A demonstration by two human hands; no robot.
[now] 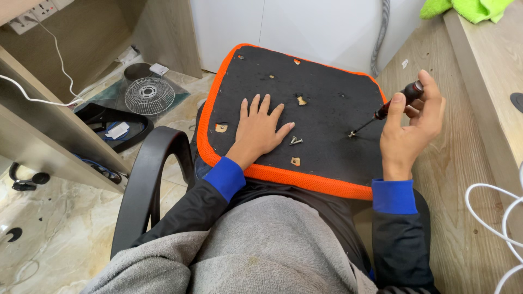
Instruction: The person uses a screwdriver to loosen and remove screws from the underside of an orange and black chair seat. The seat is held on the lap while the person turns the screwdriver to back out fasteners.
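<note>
A large upturned chair seat pad (305, 98), its underside a flat black fabric-covered board edged all round in bright orange mesh, is lying across the person's lap and taking up the middle of the view; it is looking stiff and board-backed under the cloth yet padded at the rim, probably moderate in weight, so it would best be gripped by the orange border at two opposite sides, while the bare wooden patches showing through small tears in the fabric are marking the mounting holes. To the left of the pad a curved black plastic armrest (146, 179) is arching down toward the pale marble floor (49, 228). The left hand (260, 130) is lying flat and fully spread on the pad's lower-left part, fingers splayed, pressing down and holding nothing. The right hand (409, 128) is hovering at the pad's right edge, curled closed around the dark-handled screwdriver (393, 103), whose thin shaft is slanting down-left with its tip meeting a screw (352, 133) in the pad; the tool is looking light, rigid and easy to roll in the fingers. Just right of the left hand's thumb, a small loose silver screw (295, 141) is resting on the black fabric, tiny, hard and prone to rolling off.
</note>
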